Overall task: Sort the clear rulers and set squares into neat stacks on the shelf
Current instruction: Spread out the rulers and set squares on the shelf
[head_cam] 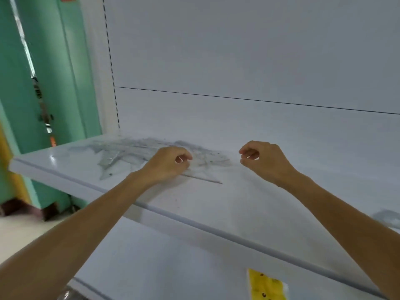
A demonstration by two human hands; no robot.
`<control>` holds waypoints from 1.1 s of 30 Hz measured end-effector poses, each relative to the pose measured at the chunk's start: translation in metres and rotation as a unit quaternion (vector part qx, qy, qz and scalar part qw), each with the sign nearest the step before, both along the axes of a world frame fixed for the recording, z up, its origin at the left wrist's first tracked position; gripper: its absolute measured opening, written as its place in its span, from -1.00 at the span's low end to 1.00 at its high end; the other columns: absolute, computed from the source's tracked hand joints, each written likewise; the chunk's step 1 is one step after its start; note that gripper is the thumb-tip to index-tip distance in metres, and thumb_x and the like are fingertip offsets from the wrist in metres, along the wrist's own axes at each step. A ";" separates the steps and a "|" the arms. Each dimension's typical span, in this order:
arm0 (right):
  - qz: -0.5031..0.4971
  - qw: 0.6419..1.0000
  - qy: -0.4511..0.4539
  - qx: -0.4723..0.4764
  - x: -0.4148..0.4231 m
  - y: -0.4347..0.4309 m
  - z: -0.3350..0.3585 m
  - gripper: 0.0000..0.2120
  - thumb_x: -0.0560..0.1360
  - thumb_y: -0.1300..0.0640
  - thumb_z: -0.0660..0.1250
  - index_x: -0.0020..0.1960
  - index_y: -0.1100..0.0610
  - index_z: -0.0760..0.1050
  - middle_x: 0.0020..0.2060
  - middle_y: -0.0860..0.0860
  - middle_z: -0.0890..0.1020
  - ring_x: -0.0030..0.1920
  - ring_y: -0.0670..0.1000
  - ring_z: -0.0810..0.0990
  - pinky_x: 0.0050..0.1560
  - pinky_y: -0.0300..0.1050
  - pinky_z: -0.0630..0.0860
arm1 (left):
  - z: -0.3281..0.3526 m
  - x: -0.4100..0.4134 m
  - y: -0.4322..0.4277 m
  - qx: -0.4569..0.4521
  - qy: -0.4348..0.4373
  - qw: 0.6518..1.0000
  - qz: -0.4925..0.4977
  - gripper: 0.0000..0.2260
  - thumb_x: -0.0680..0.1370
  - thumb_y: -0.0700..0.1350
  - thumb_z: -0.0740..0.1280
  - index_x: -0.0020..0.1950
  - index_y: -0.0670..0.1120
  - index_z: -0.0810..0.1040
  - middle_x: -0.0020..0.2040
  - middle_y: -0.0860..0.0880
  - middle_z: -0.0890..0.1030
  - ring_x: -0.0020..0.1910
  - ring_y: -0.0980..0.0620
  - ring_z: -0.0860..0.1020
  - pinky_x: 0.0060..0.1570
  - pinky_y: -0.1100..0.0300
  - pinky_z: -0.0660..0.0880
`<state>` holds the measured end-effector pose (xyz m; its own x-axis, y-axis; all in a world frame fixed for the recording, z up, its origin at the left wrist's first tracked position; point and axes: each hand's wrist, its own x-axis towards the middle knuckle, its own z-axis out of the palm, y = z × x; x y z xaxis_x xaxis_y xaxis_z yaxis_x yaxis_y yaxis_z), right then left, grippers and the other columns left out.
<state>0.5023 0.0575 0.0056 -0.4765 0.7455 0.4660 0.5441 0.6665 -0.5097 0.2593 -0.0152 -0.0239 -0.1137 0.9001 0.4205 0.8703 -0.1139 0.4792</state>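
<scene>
From the head camera I look down on a white shelf (249, 202) that runs from 9 o'clock across to 4 o'clock. The loose pile of clear rulers and set squares (127, 152) lies flat on it at about 9 o'clock from the middle of the view, its pieces overlapping at mixed angles. One long clear ruler (203, 179) pokes out of the pile's near side toward 3 o'clock.

My left hand (166, 163) sits over the 3 o'clock end of the pile, fingers curled under with thumb and forefinger close together. The plastic is too clear for me to tell whether it grips a piece. My right hand (264, 161) hangs over bare shelf, just at 3 o'clock of the pile, fingers curled in and thumb and forefinger tips nearly meeting, with nothing I can see between them.

A smaller heap of clear pieces (387, 217) shows at the 4 o'clock edge. A yellow label (266, 286) sits at 5 o'clock below the shelf, a white back panel (238, 50) fills 12 o'clock, and a green wall (54, 72) stands at 10 o'clock.
</scene>
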 end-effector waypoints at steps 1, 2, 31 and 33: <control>0.004 1.000 -0.013 0.003 -0.018 0.002 -0.002 -0.85 0.42 0.27 0.35 -0.04 0.09 0.54 -0.15 -0.05 0.58 -0.20 -0.14 0.53 -0.22 -0.49 0.38 | 0.002 -0.019 0.001 0.004 -0.003 1.000 0.005 -0.86 0.51 -0.14 0.32 0.05 -0.05 0.61 -0.05 0.06 0.58 -0.14 0.17 0.50 -0.21 0.51 0.32; 0.006 1.000 -0.026 0.004 -0.034 0.005 -0.004 -0.82 0.41 0.27 0.35 -0.01 0.10 0.54 -0.13 -0.04 0.58 -0.17 -0.10 0.54 -0.18 -0.43 0.39 | 0.003 -0.036 0.001 0.005 -0.005 1.000 0.006 -0.86 0.52 -0.15 0.32 0.05 -0.06 0.60 -0.05 0.05 0.59 -0.13 0.16 0.51 -0.20 0.50 0.33; 0.002 0.983 -0.182 -0.007 -0.125 0.058 -0.034 -0.79 0.51 0.23 0.28 0.08 0.05 0.59 0.10 -0.04 0.60 0.12 -0.03 0.54 0.14 -0.18 0.43 | -0.003 -0.189 0.023 -0.012 0.247 0.968 0.026 -0.43 0.51 -0.04 0.25 0.46 -0.07 0.14 0.44 -0.02 0.22 0.36 -0.03 0.23 0.28 0.11 0.18; -0.004 0.988 -0.156 0.007 -0.121 0.061 -0.036 -0.78 0.50 0.23 0.30 0.13 0.11 0.58 0.10 0.00 0.60 0.07 -0.05 0.55 0.08 -0.24 0.40 | -0.003 -0.183 0.025 -0.012 0.230 0.973 0.015 -0.42 0.50 -0.08 0.25 0.48 -0.05 0.12 0.45 -0.02 0.21 0.39 -0.03 0.20 0.31 0.10 0.16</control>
<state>0.3811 0.1189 -0.0308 -0.5925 0.7446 0.3075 0.6788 0.6670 -0.3072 0.0768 0.0100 -0.0267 0.0558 0.9093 0.4125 0.9960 -0.0795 0.0406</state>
